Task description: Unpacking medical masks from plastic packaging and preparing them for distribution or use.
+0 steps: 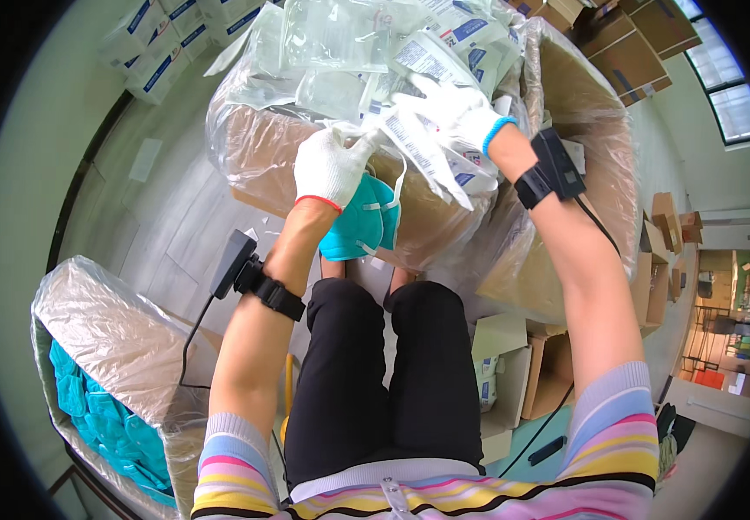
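Note:
My left hand (pixel 332 166), in a white knit glove with a red cuff, is closed at the near edge of a heaped box. From under it hangs a teal cup-shaped face mask (pixel 365 217) with white straps; the exact grip is hidden. My right hand (pixel 455 114), gloved in white with a blue cuff, rests on the pile to the right, fingers stretched apart. Below its fingers a white printed packet (pixel 418 149) slants down over the box edge. Clear-fronted flat packets (pixel 340 39) cover the heap.
The plastic-lined carton (pixel 262 147) stands before me, another lined carton (pixel 596 113) right of it. At lower left, a lined box (pixel 102 303) holds many teal masks (pixel 106 416). Small open cartons (pixel 501 373) sit by my legs. Stacked brown boxes (pixel 626 56) stand far right.

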Tool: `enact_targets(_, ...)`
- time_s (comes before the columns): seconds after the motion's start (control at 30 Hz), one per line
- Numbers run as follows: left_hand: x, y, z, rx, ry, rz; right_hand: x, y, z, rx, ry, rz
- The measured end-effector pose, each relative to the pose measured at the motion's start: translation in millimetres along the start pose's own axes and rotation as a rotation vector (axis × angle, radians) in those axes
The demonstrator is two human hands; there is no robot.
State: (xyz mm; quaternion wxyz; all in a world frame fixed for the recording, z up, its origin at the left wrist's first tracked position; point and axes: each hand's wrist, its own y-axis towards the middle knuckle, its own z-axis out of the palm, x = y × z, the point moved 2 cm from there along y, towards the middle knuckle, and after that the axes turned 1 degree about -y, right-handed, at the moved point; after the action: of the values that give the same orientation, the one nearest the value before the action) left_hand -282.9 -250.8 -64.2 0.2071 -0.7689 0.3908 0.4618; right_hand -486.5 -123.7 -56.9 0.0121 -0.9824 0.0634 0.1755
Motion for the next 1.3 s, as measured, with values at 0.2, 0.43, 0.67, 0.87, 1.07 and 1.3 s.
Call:
enact_targets(0.2,-21,3,-4,-0.049,0.183,-0.043,0,20,45,0.058,0.124,0.067)
enact_targets(0.43,-10,21,-4,-0.026,0.443,-0.08,-1,13,31,0.194,0.604,0.197)
enact_targets(0.67,-3,18,-11,-0.132,0.362,-0.047,-40,-35,-50,-0.2,0.887,0.287)
enact_targets(0.87,-27,-21,-49,-0.198,0.327,-0.014,14,-98,-130,-0.364,1.153,0.664)
enact_targets(1.07,-54,-86,-54,-0.261,0.246,0.064,179,-141,-153,-0.122,1.486,0.455)
enact_targets(1.3,-72,-158,-43,0.147,-0.27,-0.069,282,-206,-135,-0.364,2.283,0.867)
